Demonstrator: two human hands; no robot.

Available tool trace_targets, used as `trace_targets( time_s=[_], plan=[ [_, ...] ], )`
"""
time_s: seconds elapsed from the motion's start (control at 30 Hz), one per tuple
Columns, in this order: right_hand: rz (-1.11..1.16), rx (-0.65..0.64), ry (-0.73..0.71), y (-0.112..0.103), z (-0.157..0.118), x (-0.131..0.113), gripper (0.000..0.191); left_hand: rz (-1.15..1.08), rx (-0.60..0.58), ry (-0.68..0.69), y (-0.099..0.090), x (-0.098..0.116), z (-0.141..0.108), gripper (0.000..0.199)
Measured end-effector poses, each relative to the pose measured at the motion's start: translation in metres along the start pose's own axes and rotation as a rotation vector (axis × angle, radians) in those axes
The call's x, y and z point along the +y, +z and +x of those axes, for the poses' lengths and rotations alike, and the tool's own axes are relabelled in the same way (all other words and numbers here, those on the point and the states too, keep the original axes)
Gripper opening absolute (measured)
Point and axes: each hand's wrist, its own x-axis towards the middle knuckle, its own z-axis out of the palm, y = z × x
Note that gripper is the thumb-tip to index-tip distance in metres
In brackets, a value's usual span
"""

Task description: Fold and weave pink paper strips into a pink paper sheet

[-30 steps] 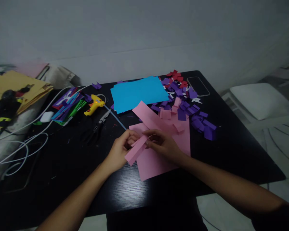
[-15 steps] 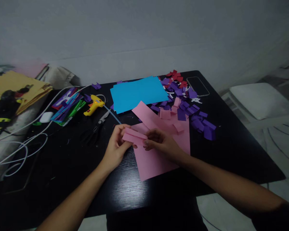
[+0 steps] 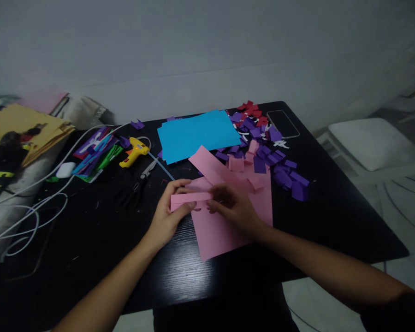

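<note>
Between my two hands is a folded pink paper strip point(image 3: 191, 198), held level above the table. My left hand point(image 3: 169, 210) grips its left end, thumb in front and fingers behind. My right hand point(image 3: 233, 207) pinches the right end between thumb and fingers. Beneath them lies a larger pink paper sheet point(image 3: 214, 240), with a loose pink strip point(image 3: 209, 163) slanting across its upper left. Small folded pink pieces point(image 3: 235, 163) rest on the sheet's far part. Just beyond is a stack of blue paper point(image 3: 198, 133).
Purple folded pieces point(image 3: 283, 177) and red scraps point(image 3: 251, 109) are heaped at the right, near a phone point(image 3: 282, 123). A yellow glue gun point(image 3: 134, 152) and scissors point(image 3: 138, 186) lie left of my hands. White cables point(image 3: 38, 203) loop across the left side. A white stool point(image 3: 361, 143) stands at right.
The pink strip has turned from slanting to nearly level, and its upper flap now lies folded down. My left thumb has moved onto its front face.
</note>
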Motion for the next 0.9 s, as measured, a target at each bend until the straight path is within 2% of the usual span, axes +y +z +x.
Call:
trace_targets(
  time_s=[0.1, 0.23, 0.33, 0.53, 0.73, 0.9],
  plan=[
    [0.027, 0.02, -0.01, -0.002, 0.002, 0.0, 0.03, 0.049, -0.084, 0.095, -0.007, 0.007, 0.002, 0.052],
    [0.034, 0.028, -0.023, -0.004, 0.004, 0.001, 0.03, 0.08, -0.159, 0.092, -0.011, 0.009, 0.001, 0.04],
    [0.018, 0.018, -0.02, -0.004, 0.005, 0.001, 0.031, 0.069, -0.19, 0.116, -0.017, 0.003, 0.001, 0.039],
    [0.027, -0.01, -0.003, -0.005, 0.005, 0.002, 0.033, 0.064, -0.213, 0.154, -0.026, -0.003, 0.004, 0.039],
    [0.07, 0.007, -0.035, -0.003, 0.005, 0.004, 0.021, 0.098, -0.217, 0.116, -0.019, 0.004, 0.002, 0.028],
    [0.044, 0.004, -0.036, -0.003, 0.004, 0.001, 0.021, 0.17, -0.188, 0.095, -0.014, 0.006, 0.002, 0.018]
  ],
)
